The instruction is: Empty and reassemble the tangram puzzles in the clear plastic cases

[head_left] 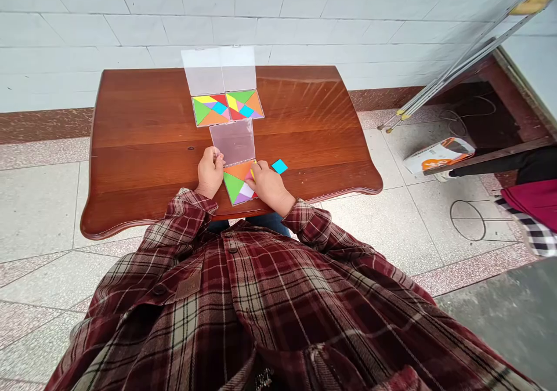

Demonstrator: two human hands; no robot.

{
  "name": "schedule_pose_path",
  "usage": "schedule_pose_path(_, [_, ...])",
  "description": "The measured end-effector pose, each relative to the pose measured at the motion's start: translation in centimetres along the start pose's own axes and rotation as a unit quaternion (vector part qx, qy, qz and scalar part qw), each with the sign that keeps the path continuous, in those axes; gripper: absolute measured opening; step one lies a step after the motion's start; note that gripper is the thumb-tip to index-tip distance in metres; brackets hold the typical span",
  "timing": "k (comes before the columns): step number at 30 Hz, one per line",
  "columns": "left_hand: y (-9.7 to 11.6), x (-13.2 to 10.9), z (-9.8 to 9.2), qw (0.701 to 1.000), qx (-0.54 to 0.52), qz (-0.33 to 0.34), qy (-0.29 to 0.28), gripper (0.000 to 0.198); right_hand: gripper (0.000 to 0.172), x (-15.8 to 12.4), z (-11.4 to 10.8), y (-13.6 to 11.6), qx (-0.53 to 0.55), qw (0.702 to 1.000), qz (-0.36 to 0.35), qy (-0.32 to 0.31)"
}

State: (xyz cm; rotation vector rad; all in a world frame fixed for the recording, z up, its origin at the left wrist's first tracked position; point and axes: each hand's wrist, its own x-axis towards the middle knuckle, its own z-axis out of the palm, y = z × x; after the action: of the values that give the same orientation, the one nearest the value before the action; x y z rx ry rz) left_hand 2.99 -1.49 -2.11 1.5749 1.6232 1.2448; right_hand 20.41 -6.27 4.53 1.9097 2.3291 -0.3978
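On the table lies an open tangram case [233,201] with a clear lid [237,141] tilted back behind its tray. My left hand [210,173] is closed at the lid's left edge, thumb and fingers pinched there. Over the right side of the tray, my right hand [272,188] has its fingers pressed on a yellow tangram piece [253,170]. An orange triangle [237,170], a green triangle [234,185] and a purple piece [240,198] show in the tray; my right hand hides part of it. A blue tangram piece [279,166] lies loose to the right.
Two filled tangram cases [211,111] stand side by side with lids [220,71] raised, farther back on the wooden table [143,147]. A tiled wall [296,31] borders the back. At right are crutches [439,83], a carton [439,154] and part of another person [533,202].
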Motion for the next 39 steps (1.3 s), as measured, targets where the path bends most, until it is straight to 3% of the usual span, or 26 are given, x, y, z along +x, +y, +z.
schedule_pose_path(7, [0.3,-0.1,0.0,1.0,0.001,-0.002,-0.002,0.006,0.037,-0.1,0.2,0.0,-0.045,0.998,-0.042,0.009])
schedule_pose_path(17, [0.5,0.0,-0.1,1.0,0.0,-0.004,0.001,0.007,0.038,0.6,1.0,1.2,-0.019,0.997,-0.058,0.055])
schedule_pose_path(22, [0.7,0.0,-0.1,1.0,-0.01,-0.013,0.0,0.007,0.031,1.7,1.7,2.7,0.062,0.992,-0.03,0.107])
schedule_pose_path(27, [0.4,0.0,-0.1,1.0,-0.003,-0.013,-0.002,0.005,0.03,2.1,2.0,6.1,0.19,0.966,0.025,0.172])
schedule_pose_path(32, [0.3,0.1,-0.1,1.0,0.004,-0.009,0.001,0.005,0.029,1.5,1.3,9.3,0.165,0.967,0.11,0.16])
schedule_pose_path(36, [0.3,0.1,-0.1,1.0,0.003,-0.015,-0.001,0.005,0.032,0.6,0.5,8.5,0.093,0.971,0.158,0.151])
schedule_pose_path(39, [0.3,0.1,-0.2,1.0,0.008,-0.015,-0.002,0.004,0.032,0.3,0.3,6.3,0.084,0.982,0.108,0.129])
